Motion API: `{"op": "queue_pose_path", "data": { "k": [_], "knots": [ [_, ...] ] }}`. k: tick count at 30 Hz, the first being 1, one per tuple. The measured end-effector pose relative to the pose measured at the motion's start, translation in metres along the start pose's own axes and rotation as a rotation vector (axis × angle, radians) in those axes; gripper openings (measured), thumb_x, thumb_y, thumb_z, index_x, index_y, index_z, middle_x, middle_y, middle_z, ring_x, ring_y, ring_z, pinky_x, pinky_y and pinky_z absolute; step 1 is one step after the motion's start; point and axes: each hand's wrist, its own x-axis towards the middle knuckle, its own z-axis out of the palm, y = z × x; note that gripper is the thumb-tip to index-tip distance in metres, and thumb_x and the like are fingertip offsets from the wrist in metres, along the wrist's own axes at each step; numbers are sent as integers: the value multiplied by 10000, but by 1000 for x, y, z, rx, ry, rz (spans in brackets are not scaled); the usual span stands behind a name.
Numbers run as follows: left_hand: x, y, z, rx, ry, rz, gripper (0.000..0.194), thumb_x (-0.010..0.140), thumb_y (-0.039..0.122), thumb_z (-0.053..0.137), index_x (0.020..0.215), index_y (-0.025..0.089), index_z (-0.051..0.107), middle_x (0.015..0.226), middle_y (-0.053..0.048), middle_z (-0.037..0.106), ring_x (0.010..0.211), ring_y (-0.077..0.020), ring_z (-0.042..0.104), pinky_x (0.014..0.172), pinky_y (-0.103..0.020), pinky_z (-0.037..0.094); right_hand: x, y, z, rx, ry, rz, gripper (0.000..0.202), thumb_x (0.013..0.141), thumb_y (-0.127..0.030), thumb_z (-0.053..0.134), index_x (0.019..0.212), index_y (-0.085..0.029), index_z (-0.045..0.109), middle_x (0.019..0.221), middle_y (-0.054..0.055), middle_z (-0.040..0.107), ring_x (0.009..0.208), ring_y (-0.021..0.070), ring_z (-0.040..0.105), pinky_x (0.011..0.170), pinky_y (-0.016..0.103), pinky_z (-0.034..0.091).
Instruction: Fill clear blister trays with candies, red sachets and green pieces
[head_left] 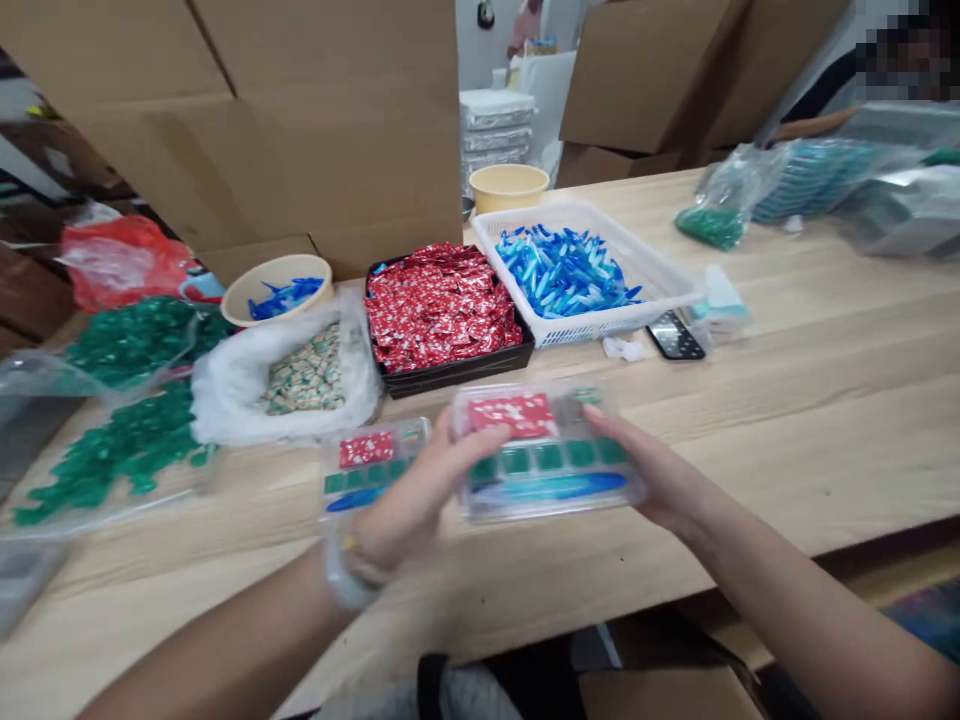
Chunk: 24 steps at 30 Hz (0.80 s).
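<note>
Holding the clear case level, with light, even pressure at both ends, should best stop the green pieces sliding from their row. It sits between the left hand and the right hand, over the bench; both hands grip it, one at each end; a similar case lies left of it.

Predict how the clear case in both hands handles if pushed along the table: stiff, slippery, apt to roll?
The clear case is probably fairly stiff: it looks straight-edged between left hand and right hand. Its smooth, shiny look suggests it may be slippery. Boxy and flat, it seems unlikely to roll.
</note>
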Motion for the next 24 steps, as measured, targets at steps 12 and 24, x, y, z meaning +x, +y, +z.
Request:
{"op": "queue_pose_path", "data": {
  "k": [12,24],
  "knots": [
    [-74,39,-141,-98,236,-271,330,723,358,583,1011,197,598,919,-70,670,770,-227,638,684,-344,515,77,26,156,-253,-187,226,581,619,-671,536,1032,-263,539,1100,55,582,1047,263,497,909,558,287],
    [-45,73,-149,-33,122,-340,325,663,450,611,877,205,613,779,-47,658,665,-219,605,632,-392,495,91,-4,159,-91,-169,240,551,673,-688,449,881,-194,576,938,78,623,905,241,556,857,503,370]
  ]
}}
